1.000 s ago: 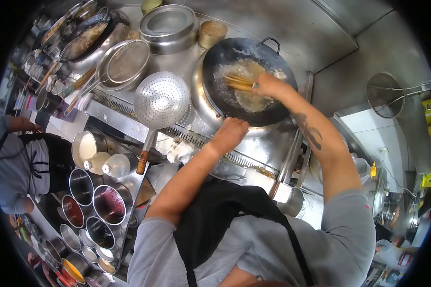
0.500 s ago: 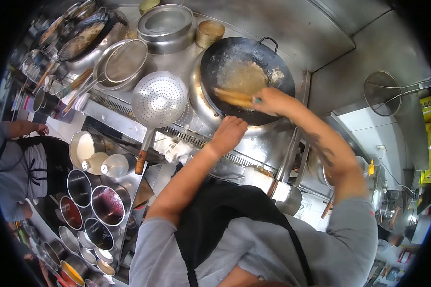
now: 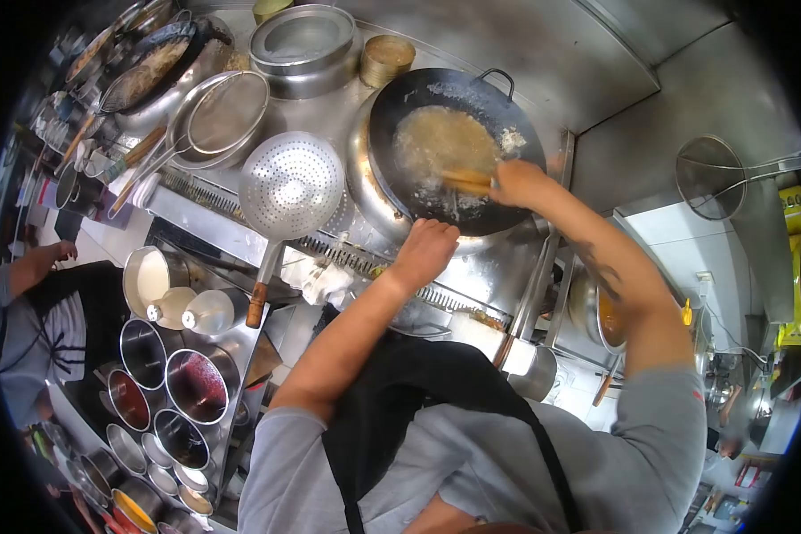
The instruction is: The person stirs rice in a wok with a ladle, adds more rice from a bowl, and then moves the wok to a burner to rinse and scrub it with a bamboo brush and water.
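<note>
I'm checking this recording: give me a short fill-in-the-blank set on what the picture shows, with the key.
1. The yellowish brush is held in the person's ____ hand.
2. The left hand is at the near rim of the dark, round-bottomed ____.
3. The metal skimmer is pierced with many small round ____.
4. The apron that the person wears is ____ in colour.

Missing words: right; wok; holes; black.

Restaurant kitchen with wok [image 3: 400, 125] range
</note>
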A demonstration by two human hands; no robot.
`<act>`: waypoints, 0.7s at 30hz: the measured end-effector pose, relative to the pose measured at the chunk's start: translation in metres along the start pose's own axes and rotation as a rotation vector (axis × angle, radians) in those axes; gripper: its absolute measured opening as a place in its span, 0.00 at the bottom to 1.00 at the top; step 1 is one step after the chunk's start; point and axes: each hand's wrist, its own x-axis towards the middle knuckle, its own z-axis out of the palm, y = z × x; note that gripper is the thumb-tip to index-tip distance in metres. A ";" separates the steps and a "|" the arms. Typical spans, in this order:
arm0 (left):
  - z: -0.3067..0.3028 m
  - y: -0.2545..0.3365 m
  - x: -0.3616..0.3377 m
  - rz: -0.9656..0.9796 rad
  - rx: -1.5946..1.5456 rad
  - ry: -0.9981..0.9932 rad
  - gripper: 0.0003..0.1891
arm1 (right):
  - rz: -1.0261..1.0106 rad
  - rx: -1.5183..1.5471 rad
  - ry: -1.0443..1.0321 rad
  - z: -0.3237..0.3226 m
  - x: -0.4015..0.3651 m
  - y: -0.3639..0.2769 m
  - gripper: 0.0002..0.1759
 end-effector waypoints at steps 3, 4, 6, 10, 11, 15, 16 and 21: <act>0.002 -0.006 -0.001 0.016 -0.006 0.004 0.04 | 0.094 0.096 0.097 0.016 0.038 -0.006 0.21; 0.001 -0.006 -0.001 0.017 0.000 0.011 0.04 | 0.063 0.085 0.135 0.023 0.030 -0.013 0.21; 0.002 -0.005 -0.001 0.024 -0.001 0.019 0.05 | -0.012 0.043 0.109 0.031 -0.004 -0.012 0.20; 0.001 0.000 -0.004 0.058 0.014 0.074 0.05 | 0.030 -0.017 0.113 0.043 -0.002 0.023 0.20; 0.001 0.003 -0.006 0.083 0.013 0.102 0.05 | 0.064 -0.020 0.126 0.046 0.007 0.031 0.20; -0.031 0.034 -0.025 0.118 -0.018 0.196 0.08 | 0.123 -0.062 0.164 -0.001 -0.009 0.019 0.20; -0.032 0.037 -0.036 0.080 -0.044 0.184 0.09 | 0.049 -0.038 0.190 -0.009 -0.021 0.022 0.21; -0.039 0.045 -0.065 -0.005 -0.212 0.102 0.11 | -0.121 -0.082 0.012 -0.065 -0.079 -0.003 0.21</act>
